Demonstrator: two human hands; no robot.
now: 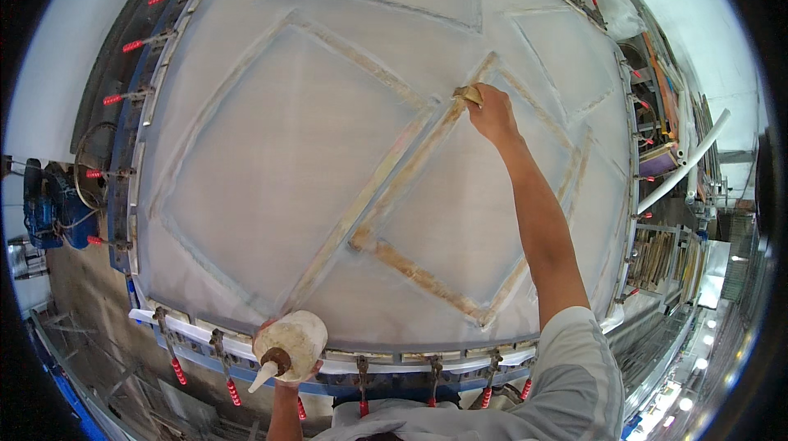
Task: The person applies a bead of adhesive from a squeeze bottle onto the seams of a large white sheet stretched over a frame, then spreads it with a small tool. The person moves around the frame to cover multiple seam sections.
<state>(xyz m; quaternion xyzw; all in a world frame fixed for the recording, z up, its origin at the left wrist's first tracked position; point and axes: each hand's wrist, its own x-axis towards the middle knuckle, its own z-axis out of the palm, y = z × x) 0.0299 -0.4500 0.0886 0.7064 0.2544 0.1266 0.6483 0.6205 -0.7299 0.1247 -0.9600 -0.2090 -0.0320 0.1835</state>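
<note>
My left hand (315,370) is wrapped around a white squeeze bottle (300,334) at the near edge. Its nozzle, with a brown collar, tips down toward me. My right arm reaches out over a large pale sheet (320,129), which looks like stretched mesh. At its end my right hand (495,115) pinches a small yellowish-brown pad or scraper (468,95), whose exact kind I cannot make out. The pad touches a brownish smeared band (410,158) on the sheet. Several such bands form rectangular outlines, some yellow-brown, others greyish.
Toggle clamps with red handles, such as a near one (222,351), line the blue-edged frame (341,365). At the left stands blue machinery (66,207). A white pipe (689,160), a plastic bag (614,13) and a rack of thin boards (657,256) are at the right.
</note>
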